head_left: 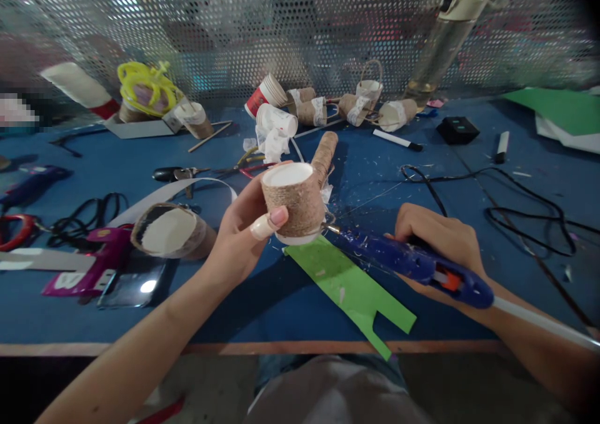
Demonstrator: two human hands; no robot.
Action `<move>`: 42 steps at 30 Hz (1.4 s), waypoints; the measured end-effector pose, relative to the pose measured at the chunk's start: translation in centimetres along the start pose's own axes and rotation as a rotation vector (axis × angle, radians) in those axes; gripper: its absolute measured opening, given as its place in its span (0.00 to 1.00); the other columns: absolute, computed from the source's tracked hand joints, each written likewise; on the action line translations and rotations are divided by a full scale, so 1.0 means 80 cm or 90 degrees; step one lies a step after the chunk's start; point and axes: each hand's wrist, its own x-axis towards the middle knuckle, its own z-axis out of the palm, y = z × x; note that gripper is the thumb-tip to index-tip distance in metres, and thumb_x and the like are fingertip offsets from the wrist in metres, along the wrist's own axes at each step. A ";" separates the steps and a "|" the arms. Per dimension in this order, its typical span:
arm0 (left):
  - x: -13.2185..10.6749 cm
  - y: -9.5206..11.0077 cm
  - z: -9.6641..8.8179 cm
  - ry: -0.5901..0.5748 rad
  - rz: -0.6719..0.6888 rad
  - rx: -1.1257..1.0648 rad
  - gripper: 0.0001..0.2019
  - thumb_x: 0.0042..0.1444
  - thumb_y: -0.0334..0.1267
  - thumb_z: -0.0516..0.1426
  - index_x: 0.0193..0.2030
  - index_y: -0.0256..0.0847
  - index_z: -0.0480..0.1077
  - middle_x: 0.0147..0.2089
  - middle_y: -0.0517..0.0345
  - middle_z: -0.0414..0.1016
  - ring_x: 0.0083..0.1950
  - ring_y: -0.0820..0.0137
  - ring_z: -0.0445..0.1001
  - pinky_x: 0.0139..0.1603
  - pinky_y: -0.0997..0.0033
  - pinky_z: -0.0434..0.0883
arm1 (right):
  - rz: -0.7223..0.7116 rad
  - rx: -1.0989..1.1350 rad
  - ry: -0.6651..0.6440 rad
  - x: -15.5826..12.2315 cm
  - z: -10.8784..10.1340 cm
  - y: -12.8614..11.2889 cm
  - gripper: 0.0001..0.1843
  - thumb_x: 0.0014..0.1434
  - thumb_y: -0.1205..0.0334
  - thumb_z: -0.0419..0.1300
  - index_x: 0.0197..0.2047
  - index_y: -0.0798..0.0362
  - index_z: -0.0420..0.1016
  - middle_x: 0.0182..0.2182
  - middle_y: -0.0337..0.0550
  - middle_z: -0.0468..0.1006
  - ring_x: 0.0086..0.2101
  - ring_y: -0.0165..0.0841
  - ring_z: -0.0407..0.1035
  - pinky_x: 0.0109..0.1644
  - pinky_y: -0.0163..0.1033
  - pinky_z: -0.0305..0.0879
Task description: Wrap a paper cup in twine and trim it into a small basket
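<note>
My left hand (250, 224) is closed around a white paper cup (293, 202) wrapped in brown twine, its thumb, with a bandage on it, pressed on the near side. In my right hand (435, 242) is a blue hot glue gun (398, 255) with a glue stick coming out of its back end. The metal tip touches or nearly touches the cup's lower right side; I cannot tell which. Below the cup lies a cut strip of green paper (347, 286). Behind it is a twine roll (325, 155).
Another wrapped cup (171, 233), a purple glue gun (103, 258) and a phone (134, 283) lie left. Several small wrapped cups (354, 108) stand along the perforated metal screen (290, 36). A black cord (506, 180) trails on the right. A tall bottle (445, 42) stands back right.
</note>
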 end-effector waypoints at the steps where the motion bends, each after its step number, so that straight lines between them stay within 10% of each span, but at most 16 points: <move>1: 0.000 0.000 0.000 -0.003 -0.002 -0.001 0.19 0.60 0.41 0.64 0.58 0.49 0.76 0.62 0.55 0.76 0.67 0.51 0.69 0.66 0.50 0.69 | -0.002 0.003 0.000 0.000 0.000 0.000 0.14 0.61 0.73 0.57 0.31 0.48 0.57 0.27 0.34 0.62 0.26 0.27 0.61 0.30 0.36 0.55; 34: 0.001 0.003 0.000 0.060 -0.019 -0.011 0.15 0.60 0.45 0.65 0.53 0.46 0.79 0.55 0.54 0.81 0.65 0.56 0.73 0.65 0.56 0.72 | -0.048 0.075 0.066 -0.001 0.003 0.009 0.15 0.59 0.72 0.63 0.30 0.49 0.61 0.26 0.33 0.63 0.25 0.27 0.62 0.29 0.36 0.56; 42: 0.004 0.004 -0.003 0.086 -0.012 0.010 0.13 0.63 0.44 0.63 0.52 0.47 0.80 0.55 0.56 0.81 0.62 0.59 0.75 0.65 0.59 0.72 | -0.169 -0.079 -0.267 0.006 0.020 0.017 0.12 0.61 0.68 0.56 0.49 0.55 0.67 0.47 0.52 0.76 0.37 0.39 0.75 0.29 0.40 0.66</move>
